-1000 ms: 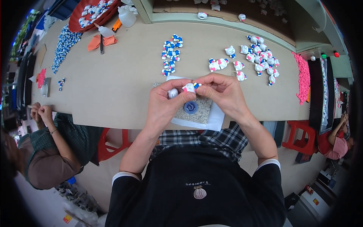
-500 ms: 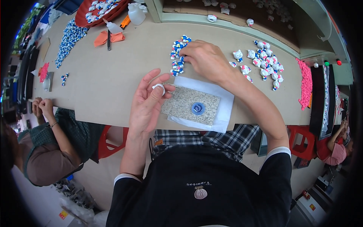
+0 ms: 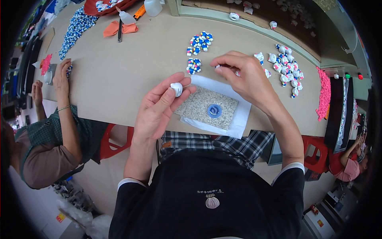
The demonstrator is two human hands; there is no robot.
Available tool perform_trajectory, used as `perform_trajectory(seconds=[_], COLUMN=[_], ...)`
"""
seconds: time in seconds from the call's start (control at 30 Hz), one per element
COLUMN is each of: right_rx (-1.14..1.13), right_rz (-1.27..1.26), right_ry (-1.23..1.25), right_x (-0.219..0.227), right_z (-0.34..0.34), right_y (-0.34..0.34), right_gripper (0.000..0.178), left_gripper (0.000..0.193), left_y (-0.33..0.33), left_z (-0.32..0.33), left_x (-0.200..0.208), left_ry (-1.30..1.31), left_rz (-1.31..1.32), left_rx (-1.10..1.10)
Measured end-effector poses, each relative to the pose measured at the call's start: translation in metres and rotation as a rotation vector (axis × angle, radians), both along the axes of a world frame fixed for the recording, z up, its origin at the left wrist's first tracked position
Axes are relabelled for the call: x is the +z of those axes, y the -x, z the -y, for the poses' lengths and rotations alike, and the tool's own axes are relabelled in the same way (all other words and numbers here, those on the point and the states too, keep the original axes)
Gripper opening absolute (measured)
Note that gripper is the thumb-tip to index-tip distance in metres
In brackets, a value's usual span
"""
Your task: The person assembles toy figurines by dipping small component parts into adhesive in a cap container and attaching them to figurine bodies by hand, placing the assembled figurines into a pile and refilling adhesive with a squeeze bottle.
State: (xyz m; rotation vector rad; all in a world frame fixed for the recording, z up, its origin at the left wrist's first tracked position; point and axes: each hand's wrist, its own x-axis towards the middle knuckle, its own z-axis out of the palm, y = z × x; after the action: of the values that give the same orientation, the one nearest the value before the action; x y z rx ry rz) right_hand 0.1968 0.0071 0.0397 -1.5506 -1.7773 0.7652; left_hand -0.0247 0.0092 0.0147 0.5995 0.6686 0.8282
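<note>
Between the thumb and fingers of my left hand [image 3: 157,106] is a white figurine head [image 3: 176,89], its rounded side showing. My right hand [image 3: 250,77] is raised over the table, pinching a small piece [image 3: 217,67] mostly hidden by the fingertips; it looks like a little figurine body. Left of that hand lie two clusters of blue-and-white figurine bodies [image 3: 193,65]. Below the hands, a speckled stone slab [image 3: 193,104] rests on a white sheet [image 3: 243,115], with a small round blue dish [image 3: 215,111] on the slab.
Joined figurines [image 3: 290,67] crowd the right, beside pink pieces [image 3: 324,95]. A wooden shelf [image 3: 246,18] stands behind. Far left are a heap of blue bodies [image 3: 77,34], a squeeze bottle [image 3: 125,16], an orange cloth [image 3: 127,28] and a co-worker's hand [image 3: 61,79].
My right hand has drawn away from the body clusters, rightward and nearer, with a small piece. The head in my left hand shows more fully. The co-worker's hand at left has reached forward.
</note>
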Motion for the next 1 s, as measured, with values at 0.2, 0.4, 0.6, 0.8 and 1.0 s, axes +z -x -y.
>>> perform_trajectory(seconds=[0.2,0.4,0.6,0.8,1.0], right_rx=[0.122,0.274,0.302,0.226,0.026], right_rz=[-0.106,0.077,0.175,0.202,-0.08], right_ry=[0.081,0.068,0.046,-0.065,0.224], right_x=[-0.001,-0.012,-0.009,-0.011,-0.003], right_z=[0.042,0.06,0.063,0.066,0.065], right_y=[0.001,0.006,0.011,0.02,0.014], right_gripper=[0.013,0.016,0.017,0.014,0.013], left_gripper=[0.033,0.029,0.03,0.033,0.035], left_y=[0.006,0.003,0.005,-0.004,-0.01], left_z=[0.001,0.002,0.004,0.007,0.014], left_x=[-0.011,-0.011,-0.015,-0.011,-0.01], left_ry=[-0.151,-0.063,-0.019,-0.147,-0.172], left_rz=[-0.099,0.029,0.04,-0.074,-0.036], left_rx=[-0.051,-0.013,0.027,0.076,-0.03])
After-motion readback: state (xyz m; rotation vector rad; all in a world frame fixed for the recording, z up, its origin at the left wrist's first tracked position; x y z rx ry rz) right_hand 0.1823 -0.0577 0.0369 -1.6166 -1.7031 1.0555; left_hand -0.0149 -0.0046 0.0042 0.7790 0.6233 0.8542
